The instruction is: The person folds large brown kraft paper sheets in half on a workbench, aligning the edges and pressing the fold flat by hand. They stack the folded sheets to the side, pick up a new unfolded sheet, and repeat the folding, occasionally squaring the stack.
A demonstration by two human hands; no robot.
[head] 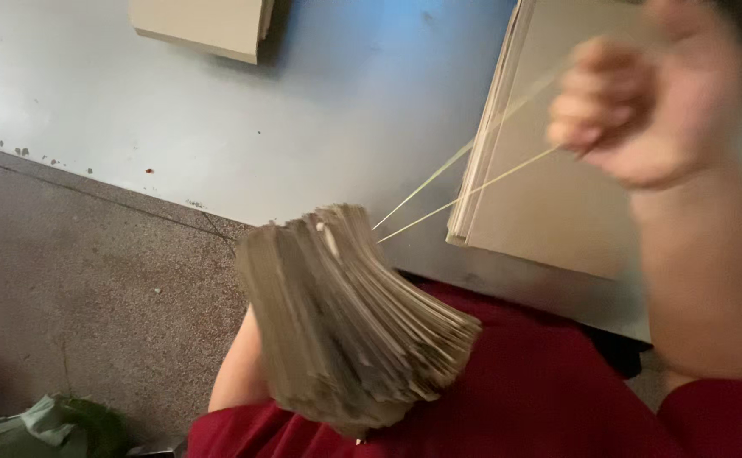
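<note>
Tan paper bundle [354, 318] hides left hand; right hand [651, 106] blurred, pinching band [464, 174].

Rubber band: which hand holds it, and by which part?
The right hand pinches the rubber band at its stretched far end; its other end loops the paper bundle.
</note>
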